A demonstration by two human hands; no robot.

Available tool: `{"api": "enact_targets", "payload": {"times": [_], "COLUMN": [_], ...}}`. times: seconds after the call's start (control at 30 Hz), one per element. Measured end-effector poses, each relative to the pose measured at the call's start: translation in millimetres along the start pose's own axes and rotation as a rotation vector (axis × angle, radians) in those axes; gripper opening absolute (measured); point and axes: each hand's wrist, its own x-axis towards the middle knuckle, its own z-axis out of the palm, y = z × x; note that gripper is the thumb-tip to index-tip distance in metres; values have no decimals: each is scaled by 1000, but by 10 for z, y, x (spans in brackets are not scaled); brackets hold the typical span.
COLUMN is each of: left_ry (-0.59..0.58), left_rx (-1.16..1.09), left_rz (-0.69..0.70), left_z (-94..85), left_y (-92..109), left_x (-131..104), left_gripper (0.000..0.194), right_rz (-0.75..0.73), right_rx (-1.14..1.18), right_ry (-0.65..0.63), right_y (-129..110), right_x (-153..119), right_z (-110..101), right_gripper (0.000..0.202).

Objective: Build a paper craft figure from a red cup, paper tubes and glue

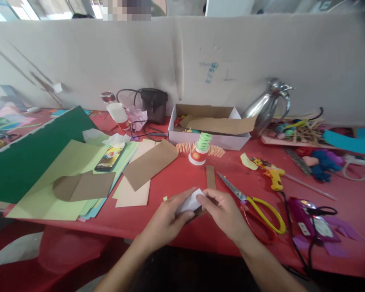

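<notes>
Between my two hands, just over the front part of the red table, is a small folded piece of white paper (189, 203). My left hand (170, 213) is closed around its left side, thumb along the lower edge. My right hand (223, 211) pinches its right end between thumb and fingers. A bit of brown card shows under the paper, partly hidden by the hands. Beyond them lies a brown card strip (211, 176). Scissors (252, 209) with yellow and red handles rest to the right. A paper cup figure (199, 152) with pleated paper arms stands farther back.
On the left lie green paper sheets (48, 182), a phone (110, 157) and brown card pieces (152, 164). Behind are a white box (209, 140), a black bag (153, 105) and a metal jug (266, 107). Right: a yellow glue gun (275, 178) and a purple device (312, 221) with cables.
</notes>
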Motion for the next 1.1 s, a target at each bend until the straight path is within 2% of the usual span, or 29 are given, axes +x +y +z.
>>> {"api": "enact_targets", "payload": {"times": [0.23,0.37,0.53,0.73,0.87,0.93,1.03,1.1], "left_ry": [-20,35,28,-128,-169,-159,-156,-177], "left_rx": [138,307,414,234,163,177,245,288], "left_rz": [-6,7,-11,-59,-42,-17,-12,-21], "left_z": [-14,57,82,-6,-69,-100,-130,-122], "left_y": [117,104,61,245,330,321,280,258], "left_x": [-46,-49,-49,-8,22,33,21,-10], "left_gripper": [44,42,44,33,33,34,41,47], "right_rz": [-30,-65,25,-39,1,-25,-198,-286], "right_rx": [120,23,48,203,281,199,-44,-119], "right_ry": [-179,-68,-11,-25,-32,-20,48,64], "right_y": [-43,-47,-18,-5,2,-14,-54,-68], "right_x": [-33,-13,3,-65,-75,-55,-31,-29], "right_z": [-57,-17,5,-24,-38,-62,-112,-133], "right_gripper": [12,8,6,8,12,15,21,25]}}
